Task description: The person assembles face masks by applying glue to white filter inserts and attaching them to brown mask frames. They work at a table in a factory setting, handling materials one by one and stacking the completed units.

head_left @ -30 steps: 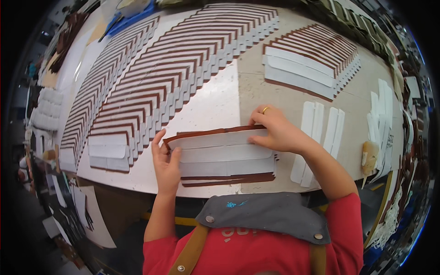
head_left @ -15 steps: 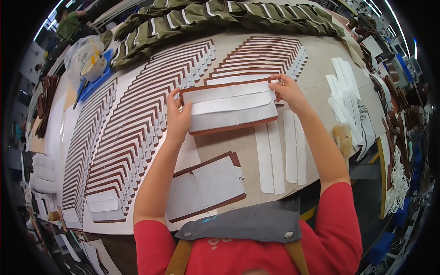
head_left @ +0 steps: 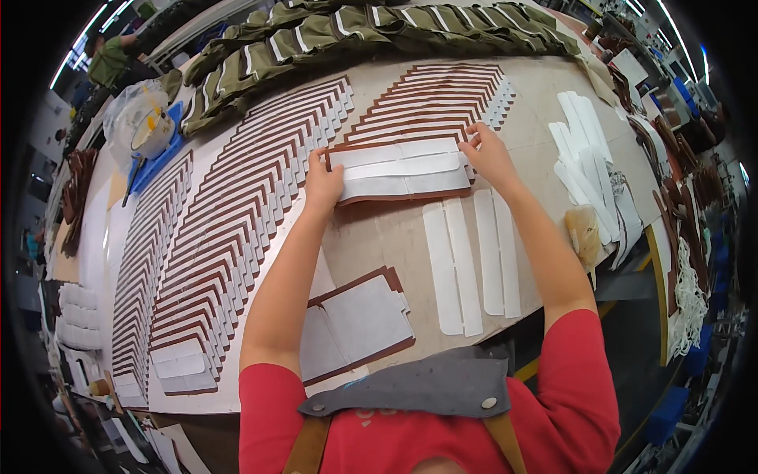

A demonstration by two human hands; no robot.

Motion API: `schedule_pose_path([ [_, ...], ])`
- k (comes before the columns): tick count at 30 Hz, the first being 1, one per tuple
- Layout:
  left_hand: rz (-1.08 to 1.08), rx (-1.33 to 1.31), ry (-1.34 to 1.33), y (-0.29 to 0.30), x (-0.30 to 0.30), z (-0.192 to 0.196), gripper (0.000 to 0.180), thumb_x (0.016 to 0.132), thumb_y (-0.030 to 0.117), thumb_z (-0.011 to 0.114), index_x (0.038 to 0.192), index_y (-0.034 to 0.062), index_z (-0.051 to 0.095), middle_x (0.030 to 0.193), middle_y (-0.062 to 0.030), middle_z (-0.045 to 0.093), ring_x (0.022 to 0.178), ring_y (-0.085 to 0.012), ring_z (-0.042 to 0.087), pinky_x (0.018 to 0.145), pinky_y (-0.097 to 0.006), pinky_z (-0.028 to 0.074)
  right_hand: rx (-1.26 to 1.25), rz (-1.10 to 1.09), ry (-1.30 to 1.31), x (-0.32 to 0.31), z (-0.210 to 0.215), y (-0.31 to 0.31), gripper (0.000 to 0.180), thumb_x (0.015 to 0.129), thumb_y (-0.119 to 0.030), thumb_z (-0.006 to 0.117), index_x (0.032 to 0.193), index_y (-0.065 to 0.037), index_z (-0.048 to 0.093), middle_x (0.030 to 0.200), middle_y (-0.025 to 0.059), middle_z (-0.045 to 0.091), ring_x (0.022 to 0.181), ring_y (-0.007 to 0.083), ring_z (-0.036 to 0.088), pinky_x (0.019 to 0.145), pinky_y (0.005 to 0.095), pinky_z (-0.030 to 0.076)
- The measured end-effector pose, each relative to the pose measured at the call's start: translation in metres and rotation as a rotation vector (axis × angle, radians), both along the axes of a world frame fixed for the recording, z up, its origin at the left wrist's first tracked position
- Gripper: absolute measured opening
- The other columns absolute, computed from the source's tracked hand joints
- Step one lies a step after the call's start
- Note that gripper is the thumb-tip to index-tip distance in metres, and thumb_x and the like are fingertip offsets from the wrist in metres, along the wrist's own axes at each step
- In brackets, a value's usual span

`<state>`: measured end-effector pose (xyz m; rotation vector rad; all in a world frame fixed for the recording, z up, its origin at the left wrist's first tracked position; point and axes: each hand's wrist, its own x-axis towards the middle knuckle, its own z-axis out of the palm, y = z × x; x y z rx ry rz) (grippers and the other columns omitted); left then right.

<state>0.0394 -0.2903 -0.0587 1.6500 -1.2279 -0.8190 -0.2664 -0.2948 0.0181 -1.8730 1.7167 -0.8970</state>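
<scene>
Both hands are out over the table with a brown panel (head_left: 401, 187) between them, backed in white with two white strips across it. My left hand (head_left: 324, 183) is closed on its left edge, thumb on top. At the upper right corner, my right hand (head_left: 488, 154) pinches the panel between thumb and fingers. The panel is at the near end of a row of overlapping brown-edged panels (head_left: 442, 99); whether it touches them I cannot tell. Nearer me lies another white-backed brown panel (head_left: 359, 325). Two pairs of white strips (head_left: 453, 268) lie right of it.
Two longer rows of overlapping panels (head_left: 237, 189) cover the left side. A white tub (head_left: 152, 133) stands on a blue tray (head_left: 162, 162) at the far left. Olive fabric pieces (head_left: 371, 35) line the far edge. Loose white strips (head_left: 583, 150) and a yellowish block (head_left: 583, 235) lie at right.
Both hands have moved the held panel slightly away from me, toward the near end of the right-hand row. It now looks lower and flatter.
</scene>
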Motion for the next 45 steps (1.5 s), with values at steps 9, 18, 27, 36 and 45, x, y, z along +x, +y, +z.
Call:
schedule_pose_path([
  [9, 0.008, 0.086, 0.028, 0.003, -0.004, 0.015, 0.051, 0.081, 0.011, 0.057, 0.127, 0.0069, 0.038, 0.107, -0.0179, 0.059, 0.098, -0.0285, 0.058, 0.084, -0.036, 0.045, 0.065, 0.375, 0.473, 0.050, 0.005, 0.117, 0.022, 0.080, -0.018, 0.060, 0.088, 0.002, 0.056, 0.085, 0.0191, 0.059, 0.074, 0.0355, 0.059, 0.065, 0.0418, 0.048],
  [18, -0.018, 0.054, -0.056, 0.011, 0.000, 0.031, 0.054, 0.080, 0.012, 0.060, 0.127, 0.0006, 0.035, 0.097, -0.0141, 0.061, 0.087, -0.0225, 0.059, 0.077, -0.034, 0.046, 0.147, 0.266, 0.558, 0.075, 0.002, 0.114, 0.009, 0.075, -0.003, 0.053, 0.081, 0.005, 0.054, 0.082, 0.0213, 0.059, 0.081, 0.0352, 0.062, 0.067, 0.0429, 0.050],
  [27, -0.057, -0.096, -0.261, 0.013, 0.001, 0.026, 0.054, 0.081, 0.010, 0.056, 0.128, -0.0015, 0.033, 0.090, -0.0203, 0.061, 0.086, -0.0318, 0.061, 0.079, -0.038, 0.046, 0.193, 0.261, 0.121, 0.042, 0.043, 0.125, 0.007, 0.075, -0.006, 0.055, 0.079, 0.000, 0.055, 0.071, 0.0117, 0.058, 0.066, 0.0232, 0.056, 0.060, 0.0329, 0.044],
  [36, -0.046, -0.099, -0.598, 0.042, -0.008, 0.073, 0.052, 0.081, 0.011, 0.056, 0.128, 0.0014, 0.036, 0.116, -0.0210, 0.049, 0.096, -0.0353, 0.056, 0.080, -0.044, 0.048, 0.121, 0.041, -0.399, 0.020, 0.121, 0.148, 0.005, 0.083, -0.002, 0.052, 0.087, 0.000, 0.055, 0.072, 0.0022, 0.057, 0.055, 0.0028, 0.049, 0.050, 0.0184, 0.041],
  [45, -0.476, 0.358, 0.143, 0.180, 0.020, 0.101, 0.037, 0.095, 0.032, 0.043, 0.106, 0.0000, 0.057, 0.101, -0.0105, 0.061, 0.075, -0.0141, 0.056, 0.070, -0.028, 0.048, -0.271, 0.337, -1.073, 0.083, 0.080, 0.148, 0.008, 0.090, -0.001, 0.051, 0.098, -0.001, 0.051, 0.092, 0.0140, 0.061, 0.073, 0.0143, 0.063, 0.066, 0.0276, 0.055],
])
